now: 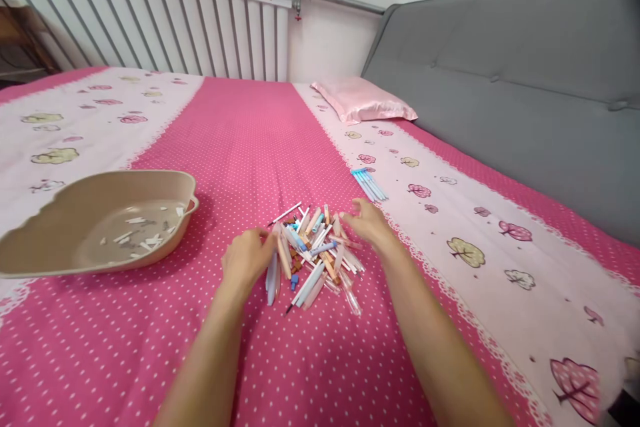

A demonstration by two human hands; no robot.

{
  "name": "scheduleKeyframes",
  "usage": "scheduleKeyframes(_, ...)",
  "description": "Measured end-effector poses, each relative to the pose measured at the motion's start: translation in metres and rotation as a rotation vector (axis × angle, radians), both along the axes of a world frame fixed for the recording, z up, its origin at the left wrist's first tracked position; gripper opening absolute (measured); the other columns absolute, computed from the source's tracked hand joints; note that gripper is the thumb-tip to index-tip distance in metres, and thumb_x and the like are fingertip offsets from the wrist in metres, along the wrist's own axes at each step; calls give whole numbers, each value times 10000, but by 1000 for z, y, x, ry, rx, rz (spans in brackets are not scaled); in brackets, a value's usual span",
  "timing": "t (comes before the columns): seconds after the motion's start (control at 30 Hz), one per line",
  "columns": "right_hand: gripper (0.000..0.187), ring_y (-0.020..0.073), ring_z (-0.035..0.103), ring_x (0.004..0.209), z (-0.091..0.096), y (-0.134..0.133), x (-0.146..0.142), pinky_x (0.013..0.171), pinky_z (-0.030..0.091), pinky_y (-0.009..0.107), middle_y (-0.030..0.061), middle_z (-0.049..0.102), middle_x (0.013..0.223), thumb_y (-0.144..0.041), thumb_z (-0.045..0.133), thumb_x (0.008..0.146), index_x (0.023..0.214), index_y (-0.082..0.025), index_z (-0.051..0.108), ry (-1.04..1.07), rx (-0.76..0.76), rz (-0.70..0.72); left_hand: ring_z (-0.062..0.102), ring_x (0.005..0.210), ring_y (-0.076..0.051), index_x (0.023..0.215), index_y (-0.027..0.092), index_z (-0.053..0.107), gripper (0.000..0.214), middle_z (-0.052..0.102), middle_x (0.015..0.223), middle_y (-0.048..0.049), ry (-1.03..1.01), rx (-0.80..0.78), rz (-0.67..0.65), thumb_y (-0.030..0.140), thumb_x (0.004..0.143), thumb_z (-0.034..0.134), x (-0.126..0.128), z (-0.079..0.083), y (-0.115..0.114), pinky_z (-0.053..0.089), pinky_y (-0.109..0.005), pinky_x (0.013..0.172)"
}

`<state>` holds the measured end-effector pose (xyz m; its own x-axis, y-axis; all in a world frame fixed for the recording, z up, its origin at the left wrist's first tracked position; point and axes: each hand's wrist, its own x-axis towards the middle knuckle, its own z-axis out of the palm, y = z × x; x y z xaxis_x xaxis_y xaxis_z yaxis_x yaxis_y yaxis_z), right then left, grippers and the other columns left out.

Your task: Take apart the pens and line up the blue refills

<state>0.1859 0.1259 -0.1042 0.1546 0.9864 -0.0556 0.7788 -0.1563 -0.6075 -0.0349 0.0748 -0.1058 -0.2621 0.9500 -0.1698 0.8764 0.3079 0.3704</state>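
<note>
A white radiator runs along the wall, and beside it a grey pipe with a small red valve leads toward the grey headboard. A pink pillow lies against the headboard, on a bed covered by a sheet with dotted bands and pale strips of printed trees.

In the near middle of the bed, between the person's two hands, there's a loose heap of pens: pale, peach and blue barrels lying crosswise, with small brown pieces among them and a blue block at the near edge. The left hand is at the heap's left side, fingers bent inward; I can't tell whether they pinch a pen. The right hand is at the far right edge, thumb and forefinger spread apart, nothing visible between them.

Just beyond it, a row of blue pens lies side by side. Off to the left sits a tan basin, white and grey bits scattered over its bottom.
</note>
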Motion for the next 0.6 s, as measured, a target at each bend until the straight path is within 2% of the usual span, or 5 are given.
scheduleKeyframes(0.1,489,242,576,1047,-10,19,-15,871,433,332,140,593,1165,-329,562,777,1219,-126,516,-24,-36,21,611,926,-343,946,205,647,408,681,959,-149,-18,-33,-25,470,802,372,1,-4,0,371,-326,632)
scheduleKeyframes(0.2,450,252,576,1040,-11,30,-26,873,427,348,132,607,1139,-326,549,786,1194,-137,543,-46,-30,34,617,898,-327,951,204,634,415,682,923,-144,-38,-34,-18,483,811,361,1,-8,0,349,-307,607)
scheduleKeyframes(0.3,422,240,527,1101,-12,31,-34,941,387,349,124,582,1175,-279,504,823,1217,-128,525,-76,89,71,621,843,-301,964,201,620,412,680,880,-130,-66,-20,-16,473,827,341,1,-11,-1,331,-293,590)
scheduleKeyframes(0.43,380,203,451,1173,-14,21,-49,1016,325,336,98,527,1252,-208,425,877,1238,-132,515,-127,374,356,617,780,-270,969,210,601,405,670,807,-94,-149,-5,3,500,823,359,5,-14,-2,321,-278,578)
scheduleKeyframes(0.6,411,194,363,1254,-22,8,-74,1056,248,377,62,429,1371,-202,354,911,1312,-181,441,-193,408,665,610,782,-267,990,214,584,385,659,790,-71,-183,33,9,489,826,371,9,-17,-3,326,-278,596)
